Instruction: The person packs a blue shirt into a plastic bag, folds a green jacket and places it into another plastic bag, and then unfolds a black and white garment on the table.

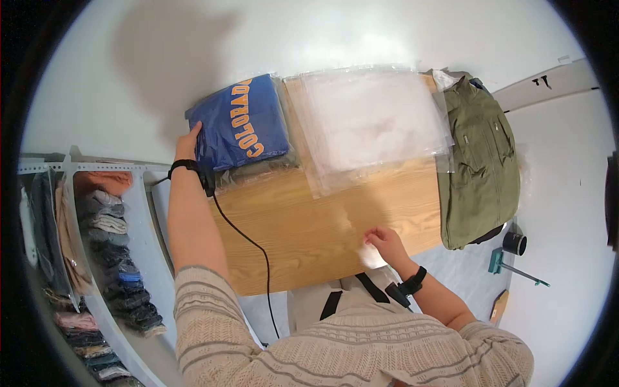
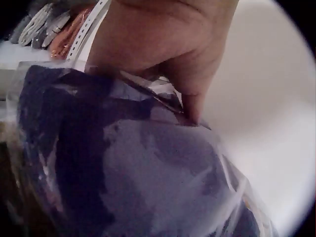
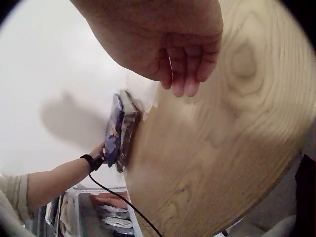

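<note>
A folded blue garment [image 1: 248, 122] lettered COLORADO lies in a clear plastic bag at the table's far left, on top of another bagged garment [image 1: 261, 169]. At its left edge my left hand [image 1: 188, 143] grips the bag, the thumb on top; the fingers underneath are hidden in the head view. Close up in the left wrist view, the thumb presses into the plastic over the blue cloth [image 2: 158, 168]. My right hand [image 1: 385, 243] hovers over the table's near right part, fingers loosely bent and holding nothing.
Flat clear plastic bags [image 1: 374, 122] lie stacked at the table's back middle. An olive green jacket [image 1: 480, 161] covers the right end. Shelves of folded clothes [image 1: 116, 258] stand at left. A black cable [image 1: 265, 258] runs from the left wrist across the wooden table [image 1: 309, 238].
</note>
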Available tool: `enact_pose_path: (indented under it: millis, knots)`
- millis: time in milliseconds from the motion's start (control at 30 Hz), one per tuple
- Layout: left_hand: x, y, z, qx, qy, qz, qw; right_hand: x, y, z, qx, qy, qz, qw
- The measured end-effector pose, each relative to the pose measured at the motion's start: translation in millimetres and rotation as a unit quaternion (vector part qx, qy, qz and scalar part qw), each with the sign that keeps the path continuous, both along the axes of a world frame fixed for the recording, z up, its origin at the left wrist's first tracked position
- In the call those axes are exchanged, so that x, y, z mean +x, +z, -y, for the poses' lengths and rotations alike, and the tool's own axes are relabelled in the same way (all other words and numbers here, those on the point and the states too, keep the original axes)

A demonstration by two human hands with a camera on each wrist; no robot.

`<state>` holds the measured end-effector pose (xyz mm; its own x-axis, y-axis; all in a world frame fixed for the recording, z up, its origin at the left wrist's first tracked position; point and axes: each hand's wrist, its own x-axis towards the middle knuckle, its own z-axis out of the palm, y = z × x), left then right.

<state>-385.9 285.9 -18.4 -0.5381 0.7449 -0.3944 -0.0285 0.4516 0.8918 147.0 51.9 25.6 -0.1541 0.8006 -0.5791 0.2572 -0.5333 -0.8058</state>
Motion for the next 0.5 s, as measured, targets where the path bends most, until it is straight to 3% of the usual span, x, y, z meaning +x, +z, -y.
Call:
enact_pose_path:
  millis: [100,200,267,367,500]
  knots:
    - [7.1,10.7,6.3,-0.058,-0.029,0.037,0.997,0.9,-10.3,1.0,0.018,0.014,0.021,1.0]
    - [20.3,28.9,11.2,-0.048,0.021,-0.002,0.999,-0.4,-13.5,3.0,0.027,0.036,0.03,0.999]
    - [19.4,25.8,8.2,-0.042,0.01,-0.104,0.994,-3.6,-12.4,3.7,0.028,0.039,0.025,0.999]
    - [12.8,12.6,6.6,0.027,0.031,-0.097,0.994,-4.4,-8.3,3.4,0.025,0.044,0.018,0.999]
    - [25.5,32.8,34.6,0.017,0.018,-0.085,0.996,-6.7,-2.4,-1.8,0.032,0.058,0.034,0.997]
